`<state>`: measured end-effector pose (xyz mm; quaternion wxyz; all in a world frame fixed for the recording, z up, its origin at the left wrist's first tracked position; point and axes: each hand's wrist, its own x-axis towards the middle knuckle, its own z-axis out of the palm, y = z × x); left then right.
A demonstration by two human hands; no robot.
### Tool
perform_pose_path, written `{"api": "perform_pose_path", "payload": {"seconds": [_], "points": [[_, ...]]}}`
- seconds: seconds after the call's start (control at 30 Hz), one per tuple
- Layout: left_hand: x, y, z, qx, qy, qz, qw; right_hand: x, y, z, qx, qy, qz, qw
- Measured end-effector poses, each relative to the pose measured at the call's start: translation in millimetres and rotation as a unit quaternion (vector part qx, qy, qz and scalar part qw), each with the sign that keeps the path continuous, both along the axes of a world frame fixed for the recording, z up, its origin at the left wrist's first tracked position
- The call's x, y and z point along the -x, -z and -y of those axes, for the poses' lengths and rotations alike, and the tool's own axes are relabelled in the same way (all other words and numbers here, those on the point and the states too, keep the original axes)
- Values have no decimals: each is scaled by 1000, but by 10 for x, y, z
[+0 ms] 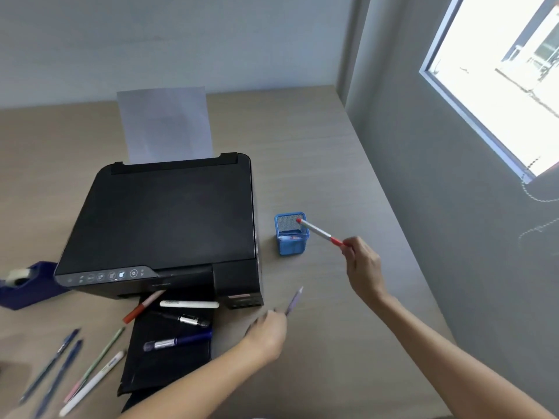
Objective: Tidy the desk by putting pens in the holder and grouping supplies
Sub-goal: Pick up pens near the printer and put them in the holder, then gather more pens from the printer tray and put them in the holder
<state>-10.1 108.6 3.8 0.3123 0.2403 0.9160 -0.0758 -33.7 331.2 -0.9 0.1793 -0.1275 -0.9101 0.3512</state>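
A blue mesh pen holder (292,246) stands on the desk right of the printer. My right hand (363,267) pinches the end of a red-and-white pen (319,232); its far tip hangs over the holder's rim. My left hand (267,332) holds a pale purple pen (294,300) above the desk in front of the printer. On the printer's black output tray (169,361) lie a white marker (189,304), a black pen (184,319) and a blue pen (178,341). A red pen (142,306) leans at the tray's left edge. Several more pens (75,367) lie at the near left.
A black printer (163,219) with paper (165,125) in its rear feed fills the middle of the desk. A dark blue tape dispenser (27,285) sits at the left edge. A grey wall with a window (502,77) borders the desk on the right.
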Motion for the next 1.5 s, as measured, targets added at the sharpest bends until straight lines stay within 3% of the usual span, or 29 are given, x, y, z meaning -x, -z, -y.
{"api": "perform_pose_path", "payload": {"seconds": [0.2, 0.3, 0.5, 0.67, 0.73, 0.87, 0.97, 1.07, 1.2, 1.3, 1.5], "points": [[899, -1007, -237, -146, -74, -178, 970, 623, -197, 5, -25, -22, 10, 999], [1241, -1229, -456, -139, -102, -149, 974, 778, -152, 116, -31, -40, 44, 998], [1514, -857, -618, -97, -100, -93, 986, 845, -119, 287, -66, -65, 98, 991], [1504, -923, -533, -152, -65, -81, 983, 784, -177, 275, -78, -69, 99, 990], [1467, -1047, -338, -227, -64, -88, 968, 728, -275, 293, -79, -54, 78, 992], [1203, -1353, 461, -427, -88, -94, 895, 463, -531, 524, -64, -52, -29, 996], [904, -1471, 1280, -490, -158, -123, 848, 103, -697, 901, -76, -114, -122, 983], [707, -1193, 2101, -436, -252, -185, 844, -233, -651, 1429, -76, -233, -121, 962], [592, -453, 2707, -293, -323, -187, 881, -369, -342, 2100, -98, -374, 9, 922], [623, -49, 2732, -230, -340, -179, 894, -225, -152, 2531, -139, -376, 121, 908], [756, 237, 2652, -213, -311, -90, 922, 146, -59, 3088, -263, -271, 278, 883]]}}
